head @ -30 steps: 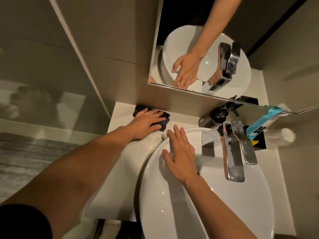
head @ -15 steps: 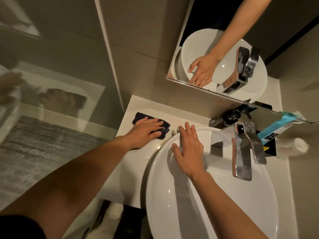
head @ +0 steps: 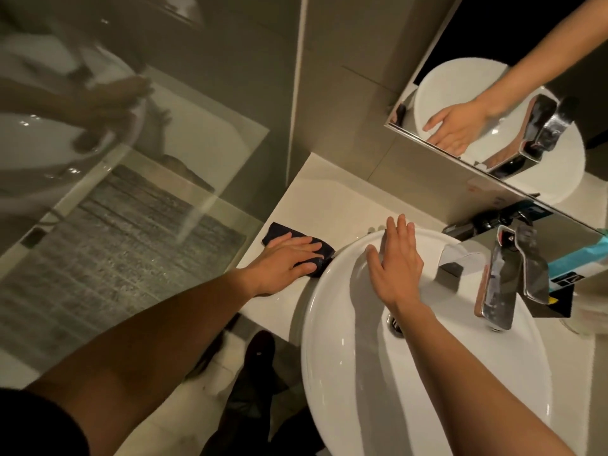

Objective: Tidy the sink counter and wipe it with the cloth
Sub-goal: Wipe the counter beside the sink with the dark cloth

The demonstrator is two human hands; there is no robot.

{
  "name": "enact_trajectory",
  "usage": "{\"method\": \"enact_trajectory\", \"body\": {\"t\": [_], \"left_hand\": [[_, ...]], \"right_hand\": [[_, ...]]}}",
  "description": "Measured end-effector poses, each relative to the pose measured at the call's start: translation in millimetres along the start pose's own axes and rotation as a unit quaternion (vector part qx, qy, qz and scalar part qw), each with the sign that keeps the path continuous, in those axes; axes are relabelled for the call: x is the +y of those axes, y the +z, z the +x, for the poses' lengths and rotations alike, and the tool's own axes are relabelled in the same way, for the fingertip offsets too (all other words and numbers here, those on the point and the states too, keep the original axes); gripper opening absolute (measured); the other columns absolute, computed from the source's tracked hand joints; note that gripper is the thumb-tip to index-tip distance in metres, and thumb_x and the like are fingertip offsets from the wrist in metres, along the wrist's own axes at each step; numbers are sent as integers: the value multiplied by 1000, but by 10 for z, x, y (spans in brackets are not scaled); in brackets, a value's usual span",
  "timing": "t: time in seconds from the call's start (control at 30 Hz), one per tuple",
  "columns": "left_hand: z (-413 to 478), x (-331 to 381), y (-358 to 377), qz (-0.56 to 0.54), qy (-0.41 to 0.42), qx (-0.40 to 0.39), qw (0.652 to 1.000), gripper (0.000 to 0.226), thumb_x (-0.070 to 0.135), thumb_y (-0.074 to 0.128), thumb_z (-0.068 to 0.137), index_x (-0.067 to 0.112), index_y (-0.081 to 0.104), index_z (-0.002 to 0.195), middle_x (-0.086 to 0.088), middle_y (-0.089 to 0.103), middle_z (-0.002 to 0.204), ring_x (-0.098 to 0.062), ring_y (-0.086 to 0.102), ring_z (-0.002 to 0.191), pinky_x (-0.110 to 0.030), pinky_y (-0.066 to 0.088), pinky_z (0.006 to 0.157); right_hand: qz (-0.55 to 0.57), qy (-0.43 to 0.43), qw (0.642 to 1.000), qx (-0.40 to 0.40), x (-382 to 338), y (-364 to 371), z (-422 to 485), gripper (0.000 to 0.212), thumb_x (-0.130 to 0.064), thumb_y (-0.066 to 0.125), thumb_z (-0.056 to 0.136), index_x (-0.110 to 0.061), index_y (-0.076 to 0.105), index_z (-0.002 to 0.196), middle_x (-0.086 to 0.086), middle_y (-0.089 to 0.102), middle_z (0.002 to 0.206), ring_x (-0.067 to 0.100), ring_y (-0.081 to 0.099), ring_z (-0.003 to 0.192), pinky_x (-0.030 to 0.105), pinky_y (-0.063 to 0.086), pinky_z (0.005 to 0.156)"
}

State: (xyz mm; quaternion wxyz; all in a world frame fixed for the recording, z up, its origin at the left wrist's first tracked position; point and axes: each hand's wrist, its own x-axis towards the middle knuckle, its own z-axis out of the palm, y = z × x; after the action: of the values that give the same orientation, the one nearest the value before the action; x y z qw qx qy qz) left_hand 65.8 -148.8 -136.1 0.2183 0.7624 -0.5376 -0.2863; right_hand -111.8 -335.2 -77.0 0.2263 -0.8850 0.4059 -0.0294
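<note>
The dark cloth point(head: 297, 250) has been drawn back from the wall toward the surface's point(head: 316, 205) front edge, pressed flat under the left hand point(head: 284, 261), fingers spread. The right hand point(head: 396, 261) stays braced, fingers open, on the basin point(head: 427, 373) rim; wiping is judged underway.

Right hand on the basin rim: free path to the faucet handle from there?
Probably yes. The right hand rests flat on the basin rim, holding nothing, and the faucet handle stands just to its right with only open bowl between. The left hand is on the cloth, off to the side.
</note>
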Motion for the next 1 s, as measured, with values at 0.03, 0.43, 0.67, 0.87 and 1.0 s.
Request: {"method": "enact_trajectory", "body": {"t": [0.03, 0.43, 0.67, 0.87, 1.0], "left_hand": [[-106, 11, 32, 0, -4, 4, 1000, 48, 44, 40, 106, 30, 44, 152, 14, 36, 161, -2, 17, 152, -33, 0, 126], [-1120, 259, 489, -29, -83, 75, 993, 52, 51, 36, 101, 30, 50, 147, 17, 39, 158, 7, 17, 145, -24, -2, 122], [-1501, 483, 768, -41, -121, 130, 983, 65, 64, 29, 96, 26, 63, 137, 13, 52, 149, 1, 34, 142, -30, 9, 123], [-1592, 617, 424, -199, -184, 103, 957, 35, 44, 48, 100, 21, 74, 103, 6, 73, 96, -15, 65, 95, -36, 46, 92], [-1393, 734, -79, -369, -221, 158, 889, 27, 29, 52, 105, 16, 75, 95, -10, 76, 92, -22, 72, 86, -39, 58, 83]], "right_hand": [[-3, -3, 1000, -1, 2, 1, -4, 66, -39, 42, 103, -18, 19, 162, 2, 6, 173, 21, 0, 160, 53, 22, 121], [-34, -27, 999, -5, 38, 9, -19, 69, -36, 41, 104, -11, 14, 163, 9, 6, 173, 27, 3, 159, 51, 19, 124], [-39, -46, 998, -26, 92, -29, -50, 70, -38, 37, 104, -11, 11, 163, 10, 2, 173, 26, 1, 159, 49, 18, 124], [-38, -61, 997, -39, 156, -57, -103, 70, -38, 36, 106, -6, 9, 163, 11, 1, 172, 27, 3, 159, 46, 14, 127], [-39, -39, 997, -47, 135, -79, -197, 71, -44, 30, 107, -8, 6, 163, 9, -2, 173, 24, 1, 160, 42, 8, 129]]}}
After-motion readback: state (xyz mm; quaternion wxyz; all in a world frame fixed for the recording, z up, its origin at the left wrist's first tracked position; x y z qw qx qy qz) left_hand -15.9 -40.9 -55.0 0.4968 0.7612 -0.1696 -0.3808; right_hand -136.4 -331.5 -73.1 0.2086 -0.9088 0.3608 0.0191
